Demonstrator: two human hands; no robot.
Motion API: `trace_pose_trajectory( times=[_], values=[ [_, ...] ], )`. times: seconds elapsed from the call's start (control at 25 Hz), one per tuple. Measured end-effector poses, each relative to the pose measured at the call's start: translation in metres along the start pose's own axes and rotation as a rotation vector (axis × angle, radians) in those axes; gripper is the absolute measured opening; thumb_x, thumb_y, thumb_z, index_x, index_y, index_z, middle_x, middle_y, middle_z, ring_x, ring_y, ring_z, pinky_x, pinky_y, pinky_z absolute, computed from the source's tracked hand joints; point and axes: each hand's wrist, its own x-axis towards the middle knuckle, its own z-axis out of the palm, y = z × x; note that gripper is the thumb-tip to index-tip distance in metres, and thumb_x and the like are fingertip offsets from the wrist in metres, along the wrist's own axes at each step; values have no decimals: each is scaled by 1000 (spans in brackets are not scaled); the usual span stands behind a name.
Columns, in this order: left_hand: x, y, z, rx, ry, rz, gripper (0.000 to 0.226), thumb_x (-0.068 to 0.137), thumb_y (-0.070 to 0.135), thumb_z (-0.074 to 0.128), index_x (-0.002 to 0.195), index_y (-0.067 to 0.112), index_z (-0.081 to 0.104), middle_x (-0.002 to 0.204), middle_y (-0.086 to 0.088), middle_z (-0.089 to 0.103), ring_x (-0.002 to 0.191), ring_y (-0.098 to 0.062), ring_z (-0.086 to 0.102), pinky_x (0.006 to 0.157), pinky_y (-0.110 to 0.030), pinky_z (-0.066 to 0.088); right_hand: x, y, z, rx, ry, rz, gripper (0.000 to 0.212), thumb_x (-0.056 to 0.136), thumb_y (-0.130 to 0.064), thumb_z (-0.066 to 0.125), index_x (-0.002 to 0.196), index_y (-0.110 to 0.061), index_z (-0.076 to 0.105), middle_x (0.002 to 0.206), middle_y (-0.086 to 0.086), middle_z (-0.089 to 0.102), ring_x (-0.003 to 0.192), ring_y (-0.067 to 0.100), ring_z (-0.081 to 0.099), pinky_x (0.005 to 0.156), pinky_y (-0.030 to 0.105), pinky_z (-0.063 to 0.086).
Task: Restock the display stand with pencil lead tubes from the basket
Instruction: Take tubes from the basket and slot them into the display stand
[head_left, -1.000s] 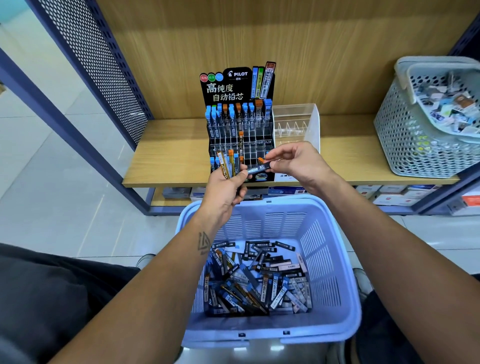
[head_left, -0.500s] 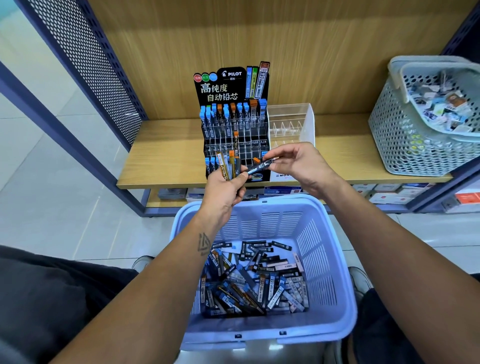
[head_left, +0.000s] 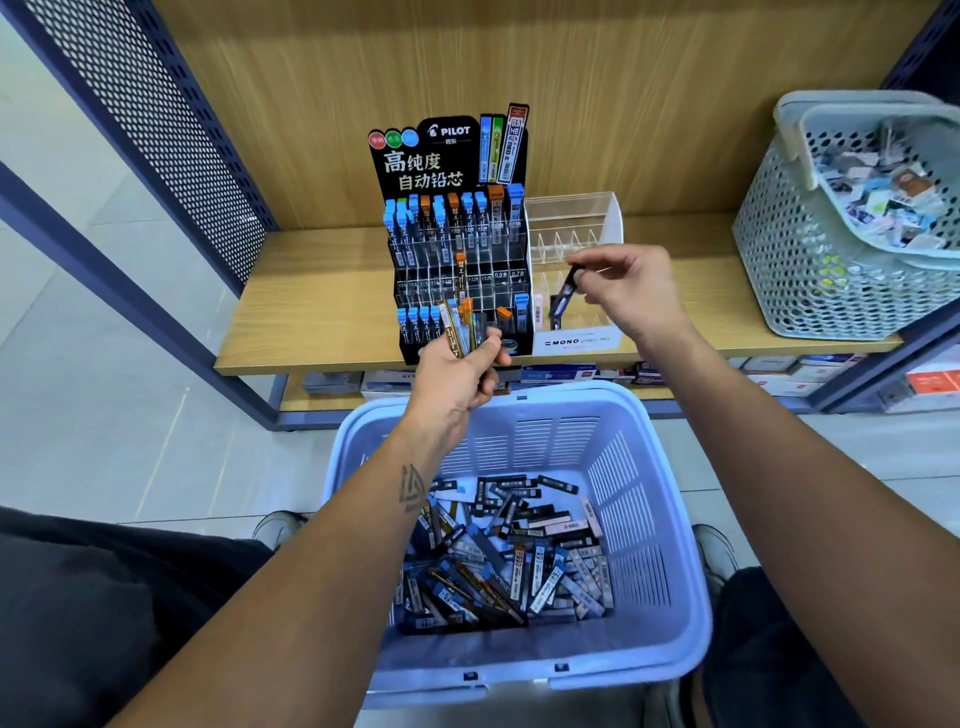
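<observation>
"PILOT" on black stand header; "MONO" on clear stand label.

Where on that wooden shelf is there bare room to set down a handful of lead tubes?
Bare wood lies left of the black display stand, up to the mesh side panel, and between the clear acrylic stand and the grey basket. The middle is crowded.

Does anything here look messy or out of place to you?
Only mildly. The tubes in the blue basket lie jumbled at all angles. The Pilot stand has many empty slots in its middle row. Nothing looks spilled or broken.
</observation>
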Motion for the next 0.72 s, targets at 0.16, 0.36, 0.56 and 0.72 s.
trace_pose_trajectory(
  times=[0.16,0.36,0.56,0.72],
  values=[
    [3,-1,-3,-18,-28,1,16,104,10,55,110,-3,61,73,-9,62,50,-14,41,37,-20,26,12,18,-3,-300,87,-76,19,89,-5,70,103,-17,72,88,-4,67,73,-1,59,73,14,50],
    [6,-8,-8,-15,-26,-11,16,103,10,55,110,-3,61,70,-7,62,50,-14,41,38,-21,27,14,33,8,-365,56,-98,15,89,-3,71,100,-13,75,90,-2,71,78,3,63,73,3,47],
    [9,-10,-10,-26,-41,-9,12,103,9,56,104,1,64,70,-8,61,50,-14,41,39,-21,26,13,40,15,-430,5,-101,16,90,-2,71,103,-10,76,89,-4,69,79,5,63,83,14,52],
    [8,-11,-11,-27,-39,-15,12,103,7,55,103,1,65,69,-9,60,49,-14,41,39,-21,26,15,44,19,-480,-36,-93,16,89,-3,72,103,-10,77,87,-2,69,80,11,64,85,18,53]
  ],
)
